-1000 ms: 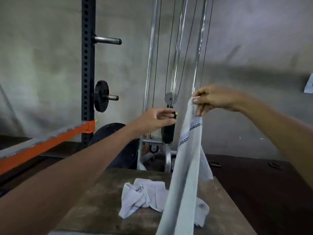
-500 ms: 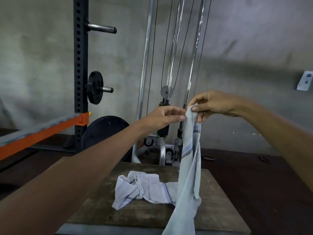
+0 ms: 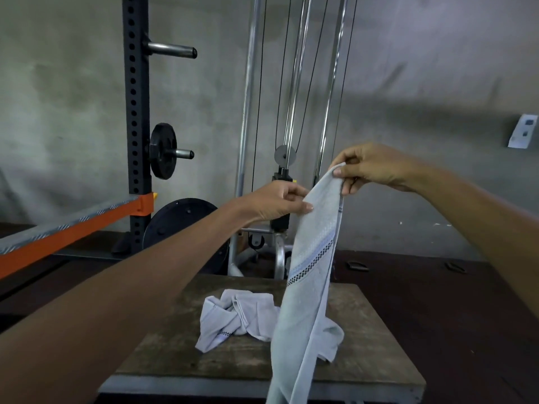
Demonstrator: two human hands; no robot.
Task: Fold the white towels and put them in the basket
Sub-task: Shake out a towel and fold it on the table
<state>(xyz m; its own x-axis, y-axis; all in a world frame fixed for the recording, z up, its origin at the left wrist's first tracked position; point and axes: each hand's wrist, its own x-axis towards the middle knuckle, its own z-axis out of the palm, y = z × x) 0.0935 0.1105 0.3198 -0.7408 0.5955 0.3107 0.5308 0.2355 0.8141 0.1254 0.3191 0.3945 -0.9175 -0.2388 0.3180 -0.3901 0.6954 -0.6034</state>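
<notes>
Your grips, left hand and right hand, pinch the white striped cloth towel so it hangs straight.

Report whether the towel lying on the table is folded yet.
Not folded. The towel lies crumpled in a bunched heap on the wooden table, edges twisted.

Worn wooden table; crumpled white towel lying on top.

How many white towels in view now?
2: the hanging towel, pinched by the left hand and right hand; the crumpled towel on the table. That heap may hide another.
</notes>
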